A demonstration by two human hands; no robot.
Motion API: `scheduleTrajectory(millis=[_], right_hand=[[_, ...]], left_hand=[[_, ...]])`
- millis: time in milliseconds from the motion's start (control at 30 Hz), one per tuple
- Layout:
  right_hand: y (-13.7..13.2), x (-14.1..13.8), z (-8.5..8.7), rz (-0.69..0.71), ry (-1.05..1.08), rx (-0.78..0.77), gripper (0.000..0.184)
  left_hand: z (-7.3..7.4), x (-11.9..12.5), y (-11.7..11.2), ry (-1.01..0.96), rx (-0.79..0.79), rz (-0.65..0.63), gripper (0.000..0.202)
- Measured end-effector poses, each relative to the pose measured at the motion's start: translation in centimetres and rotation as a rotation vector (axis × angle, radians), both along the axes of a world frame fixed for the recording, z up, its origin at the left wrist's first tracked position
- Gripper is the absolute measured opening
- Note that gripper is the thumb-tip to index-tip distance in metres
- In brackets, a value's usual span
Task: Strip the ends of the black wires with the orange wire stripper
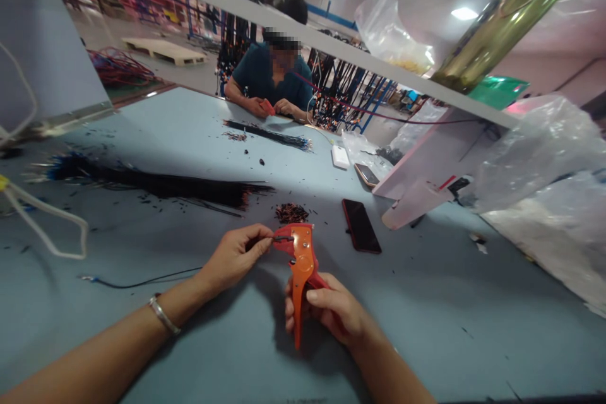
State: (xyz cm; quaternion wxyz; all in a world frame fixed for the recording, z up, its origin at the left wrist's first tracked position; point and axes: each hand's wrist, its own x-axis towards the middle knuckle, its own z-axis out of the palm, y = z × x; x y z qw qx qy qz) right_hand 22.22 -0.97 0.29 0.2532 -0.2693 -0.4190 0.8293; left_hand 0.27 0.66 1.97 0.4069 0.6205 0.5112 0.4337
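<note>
My right hand (331, 308) is wrapped round the handles of an orange and red wire stripper (303, 259), its jaws pointing away from me. Between thumb and fingers, my left hand (239, 254) pinches a black wire (156, 278) close to one end, and that end sits at the stripper's jaws. The wire runs back under my left wrist to a blue-and-metal terminal (89, 278) lying on the table. Just beyond the stripper lies a small heap of stripped bits (291, 213). A long bundle of black wires (165, 183) stretches across the table to the left.
A dark phone (362, 226) lies right of the stripper, another phone (367, 175) behind it. Across the table (449, 328) a co-worker (272, 76) sits near a smaller wire bundle (267, 132). A white wire stand (47, 227) is at left; plastic bags (544, 158) lie right. A shelf bar crosses above.
</note>
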Motion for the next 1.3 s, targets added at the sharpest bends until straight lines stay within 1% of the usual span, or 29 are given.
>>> scheduleTrajectory(millis=[233,400,500,733,1100,1300], right_hand=[[0.0,0.0,0.0,-0.007,0.001,0.006,0.038],[-0.1,-0.3,0.1,-0.018,-0.009,0.048,0.036],[-0.2,-0.4,0.0,-0.041,-0.018,0.068,0.036],[-0.5,-0.5,-0.3,-0.094,-0.067,0.059,0.036],[-0.7,-0.8,-0.4,-0.125,-0.102,0.056,0.038],[-0.8,-1.1,-0.5,-0.147,-0.114,0.060,0.039]], left_hand=[[0.1,0.0,-0.2,0.007,0.045,-0.003,0.024],[0.1,0.0,-0.2,0.003,0.052,-0.011,0.023],[0.0,0.0,-0.2,0.005,0.075,-0.012,0.023],[-0.2,0.0,-0.3,-0.005,0.109,-0.015,0.021],[-0.1,-0.1,-0.4,0.046,0.109,0.003,0.023],[-0.3,0.0,-0.4,0.109,0.122,0.019,0.022]])
